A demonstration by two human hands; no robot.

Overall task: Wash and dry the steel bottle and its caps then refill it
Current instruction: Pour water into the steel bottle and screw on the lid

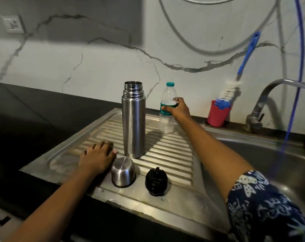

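The steel bottle (133, 123) stands upright and uncapped on the ribbed drainboard (167, 151). In front of it the steel cup cap (123, 172) sits upside down, and the black inner stopper (156, 181) lies to its right. A clear plastic water bottle (167, 107) with a teal cap stands behind, right of the steel bottle. My right hand (178, 109) grips it around the label. My left hand (97, 158) rests flat on the drainboard, left of the steel cup cap, holding nothing.
The sink basin (270, 154) lies to the right, with the tap (263, 103) at its back. A red cup (218, 113) holding a blue bottle brush (242, 67) stands by the wall. A dark countertop (25, 110) spreads to the left. Hoses hang on the marble wall.
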